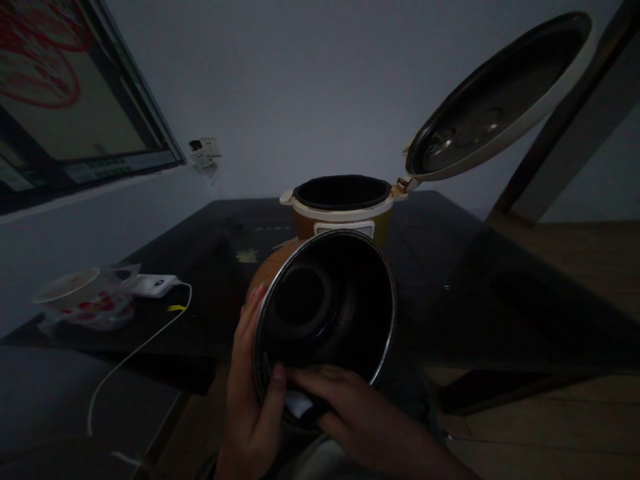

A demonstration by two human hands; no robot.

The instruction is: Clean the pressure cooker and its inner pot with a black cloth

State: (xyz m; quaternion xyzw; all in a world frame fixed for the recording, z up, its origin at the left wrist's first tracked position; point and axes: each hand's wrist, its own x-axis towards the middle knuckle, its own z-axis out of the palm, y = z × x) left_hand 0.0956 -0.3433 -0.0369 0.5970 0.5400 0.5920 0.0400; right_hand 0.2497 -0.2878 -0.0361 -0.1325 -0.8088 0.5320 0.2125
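My left hand (250, 393) grips the side of a dark rice cooker inner pot (357, 300). Its fingers lie along the orange-brown outside and the thumb hooks over the rim. The pot is tilted, its mouth facing me. Inside the lower edge, my right hand (345, 407) has its fingers closed by a small white piece of cloth or tissue (299, 404); the dim light leaves its exact kind unclear. Behind the pot stands the rice cooker body (345, 215), partly hidden. Its hinged lid (505, 107) is raised to the right.
The dark glossy table (450, 287) carries a plastic-wrapped white bowl (87, 297) on the left. Beside it lies a white power strip (155, 285) whose cord (135, 353) hangs over the front edge. A wall socket (205, 148) and a window (80, 100) are at the left.
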